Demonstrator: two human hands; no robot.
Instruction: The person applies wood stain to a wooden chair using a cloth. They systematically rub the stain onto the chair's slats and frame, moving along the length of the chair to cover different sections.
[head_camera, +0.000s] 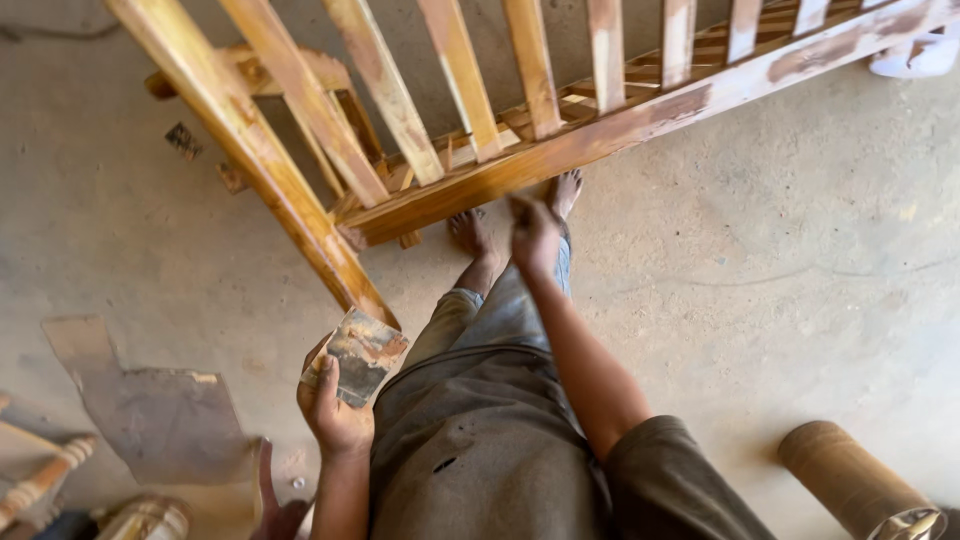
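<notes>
Item: worn sheet of sandpaper (356, 354), squarish, stained brown and grey, held at my left side just below the corner post of the wooden frame. Grip, left hand (335, 405): closed on the sandpaper, fingers curled behind its lower edge, thumb along the left side, the sheet tilted face-up. Grip, right hand (535, 232): blurred, raised to the lower rail (600, 130) of the frame, fingers bunched and seemingly touching the rail's front edge; whether it pinches anything I cannot tell. Item: wooden frame, slatted, unevenly coated in amber finish with pale bare patches, leaning across the upper view, its corner post (262, 160) slanting down toward my left hand. Item: my bare feet (470, 230) on the concrete floor (780, 260), just under the rail. Item: flat brown scrap board (165, 415) on the floor to my left. Item: brown cylinder with a shiny end (858, 485), lying on the floor to my right, well apart from both hands.
</notes>
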